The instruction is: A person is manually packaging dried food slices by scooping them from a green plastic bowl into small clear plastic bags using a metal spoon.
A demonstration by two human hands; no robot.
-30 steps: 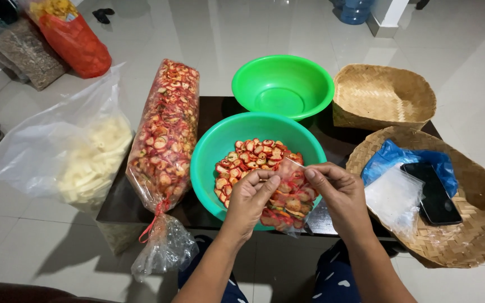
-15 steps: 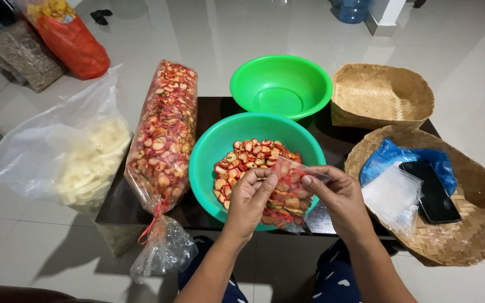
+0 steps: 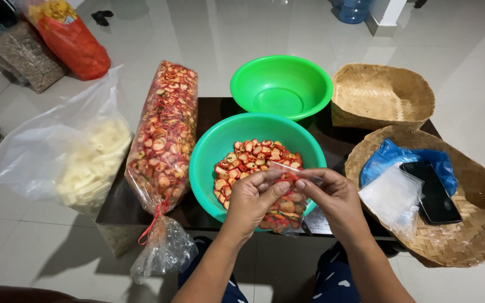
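My left hand [image 3: 252,196] and my right hand [image 3: 332,195] both pinch the top edge of a small clear bag of red chips [image 3: 280,213], held over the near rim of a teal bowl [image 3: 213,151]. The bowl holds a heap of red and cream round chips [image 3: 254,155]. The bag hangs between my hands, filled with the same chips. Both hands sit close together, fingertips almost touching along the bag's mouth.
A long tied bag of red chips [image 3: 164,134] lies left of the bowl on the dark low table [image 3: 209,109]. An empty green bowl [image 3: 282,84] and a woven basket [image 3: 383,92] stand behind. A woven tray [image 3: 478,224] holds small clear bags [image 3: 391,196], a blue bag and a phone [image 3: 432,191]. A big clear bag of pale crackers [image 3: 85,163] rests on the floor at left.
My hands have drawn closer together along the top of the small bag, closing its mouth. The bag sits slightly lower, near the bowl's front rim.
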